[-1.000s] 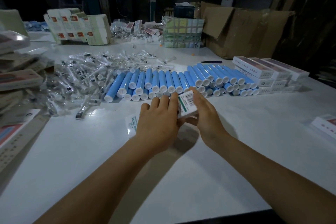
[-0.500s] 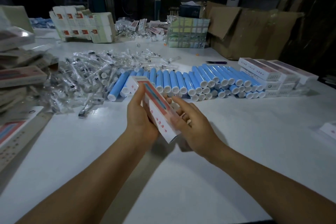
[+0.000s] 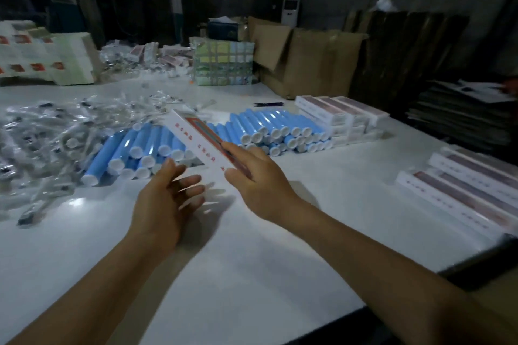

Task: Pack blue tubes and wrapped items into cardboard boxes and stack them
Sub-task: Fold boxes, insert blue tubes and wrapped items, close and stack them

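White worktop [image 3: 252, 274] carries blue tubes [image 3: 157, 145] and stacked boxes [image 3: 342, 117]. Right hand [image 3: 260, 176] holds one box [image 3: 201, 143] above the tubes; left hand [image 3: 168, 199] is open, empty. This one-handed grip may slip, and the box would fall on the tubes.

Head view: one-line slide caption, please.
Right hand holds a white box above blue tubes; left hand open.

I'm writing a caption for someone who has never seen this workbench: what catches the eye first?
The long white box held up in the right hand at the centre, the left hand open beside it. Behind lies a row of blue tubes with white caps, and a glinting heap of wrapped items spreads to the left on the white table.
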